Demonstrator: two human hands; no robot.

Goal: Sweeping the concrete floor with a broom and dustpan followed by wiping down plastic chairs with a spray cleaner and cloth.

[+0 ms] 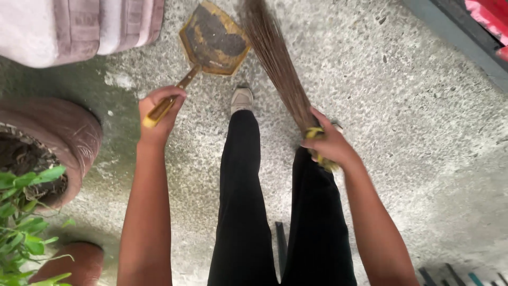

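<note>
Left hand: the left hand (159, 114) is clenched around the yellow handle of a dustpan (214, 39), with the end of the handle sticking out below the fist.
Dustpan: a flat, angular yellow pan, its inner face dark with dirt; it is held out ahead of the person, low over the concrete floor (413, 137), with the handle slanting back down to the left hand. Whether its front edge touches the floor cannot be told.
Right hand: the right hand (330, 144) is closed around the bound top of a broom (278, 63), where a yellow tie wraps the bundle.
Broom: a bundle of thin brown sticks that runs from the right hand up and to the left, its far end blurred and lying just beside the right edge of the dustpan.
Legs: black trousers (241, 212) fill the middle of the view between the two arms, and one pale shoe (242, 99) stands on the floor just below the dustpan.
Floor: rough grey concrete, speckled, with a lighter patch near the dustpan handle.
Left side: a round reddish-brown pot (79, 137) holds dark soil, with green leaves (24, 222) in front of it and a second pot (79, 262) lower down.
Top left: a pale pinkish ribbed object (79, 26), partly cut off by the frame.
</note>
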